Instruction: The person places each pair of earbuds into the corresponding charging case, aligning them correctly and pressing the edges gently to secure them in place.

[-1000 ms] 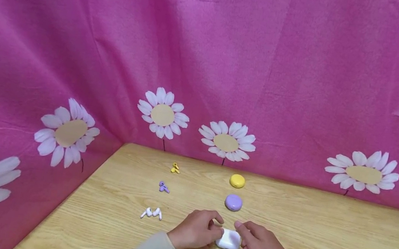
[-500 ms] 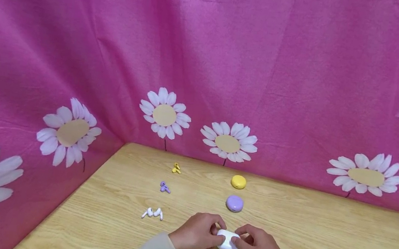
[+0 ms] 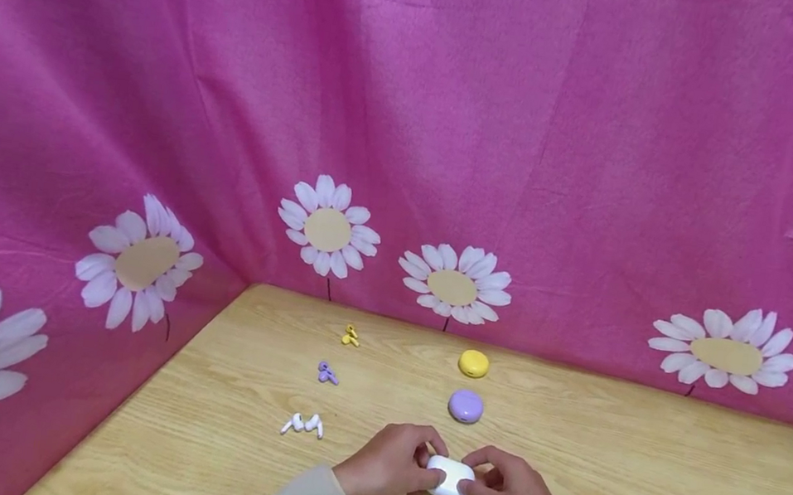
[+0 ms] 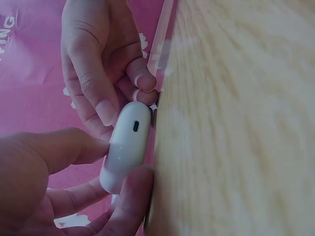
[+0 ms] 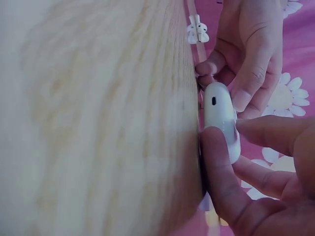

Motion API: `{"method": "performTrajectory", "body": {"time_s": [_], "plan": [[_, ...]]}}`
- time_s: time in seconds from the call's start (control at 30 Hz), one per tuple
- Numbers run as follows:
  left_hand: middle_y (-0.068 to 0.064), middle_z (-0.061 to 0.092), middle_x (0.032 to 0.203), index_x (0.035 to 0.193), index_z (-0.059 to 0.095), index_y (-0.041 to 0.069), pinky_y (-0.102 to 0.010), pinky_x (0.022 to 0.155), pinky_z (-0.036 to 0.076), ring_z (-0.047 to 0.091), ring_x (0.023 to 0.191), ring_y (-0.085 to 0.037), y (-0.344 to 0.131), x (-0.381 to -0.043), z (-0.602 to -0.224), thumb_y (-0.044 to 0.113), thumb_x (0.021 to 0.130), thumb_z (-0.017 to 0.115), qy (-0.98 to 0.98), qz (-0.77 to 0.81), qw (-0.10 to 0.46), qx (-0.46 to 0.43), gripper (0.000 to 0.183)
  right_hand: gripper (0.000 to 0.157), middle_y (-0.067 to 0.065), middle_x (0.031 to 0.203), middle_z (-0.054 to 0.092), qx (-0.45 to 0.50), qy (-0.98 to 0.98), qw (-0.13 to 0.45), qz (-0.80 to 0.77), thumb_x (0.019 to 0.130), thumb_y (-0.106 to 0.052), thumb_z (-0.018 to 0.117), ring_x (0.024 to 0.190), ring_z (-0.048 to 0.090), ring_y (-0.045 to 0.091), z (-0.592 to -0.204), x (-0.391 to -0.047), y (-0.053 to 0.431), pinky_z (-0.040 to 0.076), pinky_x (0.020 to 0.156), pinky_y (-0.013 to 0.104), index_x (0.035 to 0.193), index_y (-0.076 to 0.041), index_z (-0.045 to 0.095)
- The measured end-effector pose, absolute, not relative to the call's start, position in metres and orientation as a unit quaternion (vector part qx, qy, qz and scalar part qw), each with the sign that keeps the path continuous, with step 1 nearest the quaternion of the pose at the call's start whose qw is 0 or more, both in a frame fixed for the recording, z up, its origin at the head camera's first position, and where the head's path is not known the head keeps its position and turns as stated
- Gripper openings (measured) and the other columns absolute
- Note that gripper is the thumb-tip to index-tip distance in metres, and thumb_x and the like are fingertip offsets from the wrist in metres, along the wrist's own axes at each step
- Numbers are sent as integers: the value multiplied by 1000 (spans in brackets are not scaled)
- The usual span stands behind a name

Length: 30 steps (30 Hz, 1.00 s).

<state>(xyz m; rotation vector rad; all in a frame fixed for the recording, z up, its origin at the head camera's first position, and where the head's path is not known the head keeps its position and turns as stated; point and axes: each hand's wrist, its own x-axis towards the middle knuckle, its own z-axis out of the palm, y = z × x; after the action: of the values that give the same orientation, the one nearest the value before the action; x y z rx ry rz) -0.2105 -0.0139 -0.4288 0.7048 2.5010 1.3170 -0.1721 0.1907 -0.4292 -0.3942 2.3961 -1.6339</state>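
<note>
A glossy white earbud case (image 3: 450, 480), lid down, is held between both hands low on the wooden table. My left hand (image 3: 394, 460) grips its left end, thumb on the near upper side and index finger at the back. At the other end my right hand (image 3: 514, 493) grips it the same way. A small dark port shows on the white case (image 4: 127, 147) in the left wrist view, and fingers of both hands are curled about it close over the wood. A pair of white earbuds (image 3: 313, 425) lies left of the hands.
Behind the hands stand a round purple case (image 3: 466, 405) and a yellow case (image 3: 474, 364). Purple earbuds (image 3: 327, 373) and yellow earbuds (image 3: 350, 336) lie to their left. A pink flowered cloth (image 3: 586, 180) rises behind the wooden table (image 3: 672, 493).
The right hand has come in from beside the white case and now grips its right end. The left index finger has settled at the back; the case has shifted slightly left.
</note>
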Motion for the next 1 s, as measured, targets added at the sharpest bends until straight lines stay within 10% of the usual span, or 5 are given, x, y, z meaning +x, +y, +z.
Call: {"method": "performTrajectory", "body": {"time_s": [1.0], "plan": [[-9,57,97,118,57,-1,-31,61,57,66,69,-19,-13,-222,-454,6,91,65,601,738,202,231,30,42,14,97,67,-72,679,120,-721,91,-14,66,80,67,23,-447,-181,195,57,73,38,126,2,49]]}}
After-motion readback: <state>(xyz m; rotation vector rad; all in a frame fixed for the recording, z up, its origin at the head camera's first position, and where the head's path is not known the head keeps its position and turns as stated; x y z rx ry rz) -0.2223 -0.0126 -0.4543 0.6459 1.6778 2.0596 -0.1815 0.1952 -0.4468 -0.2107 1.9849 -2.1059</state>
